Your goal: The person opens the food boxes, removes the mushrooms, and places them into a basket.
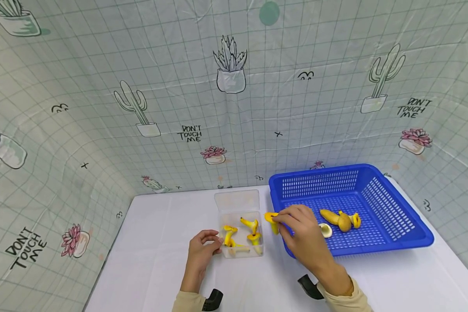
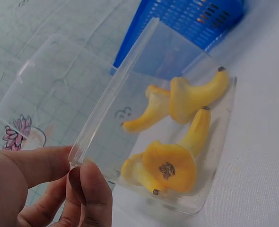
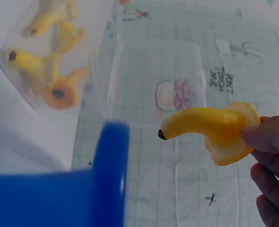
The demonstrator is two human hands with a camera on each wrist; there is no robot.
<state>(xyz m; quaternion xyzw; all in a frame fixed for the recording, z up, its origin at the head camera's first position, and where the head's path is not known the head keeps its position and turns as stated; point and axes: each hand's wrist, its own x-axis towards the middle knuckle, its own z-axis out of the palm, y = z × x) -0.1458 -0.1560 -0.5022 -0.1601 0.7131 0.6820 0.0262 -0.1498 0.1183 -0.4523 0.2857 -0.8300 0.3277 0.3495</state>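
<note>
- Pale cloth backdrop (image 1: pixel 187 56), wrapping the workspace on three visible sides: wrinkled, grid-patterned, printed with potted cacti, pink succulents and "DON'T TOUCH ME".
- Desk (image 1: pixel 148 251): covered in smooth white, its far edge meeting the cloth.
- Blue plastic basket (image 1: pixel 316 173): slotted walls, set on the desk's right side near the backdrop.
- Clear plastic box (image 1: pixel 239 237): on the desk left of the basket, its lid (image 1: pixel 238 200) folded back toward the cloth.
- Right hand (image 1: pixel 304 234): fingers pinching a yellow chanterelle by its cap.
- Left hand (image 1: pixel 200 251): fingers gripping the box's near left edge.
- Elongated mustard-coloured piece (image 1: pixel 329 216), brown round-capped mushroom (image 1: pixel 345 222) and pale hollow piece (image 1: pixel 326 230): inside the basket.
- Yellow chanterelle (image 3: pixel 196 122): raised between box and basket, near the basket's left rim.
- Other chanterelles (image 2: pixel 170 165): lying in the box.
</note>
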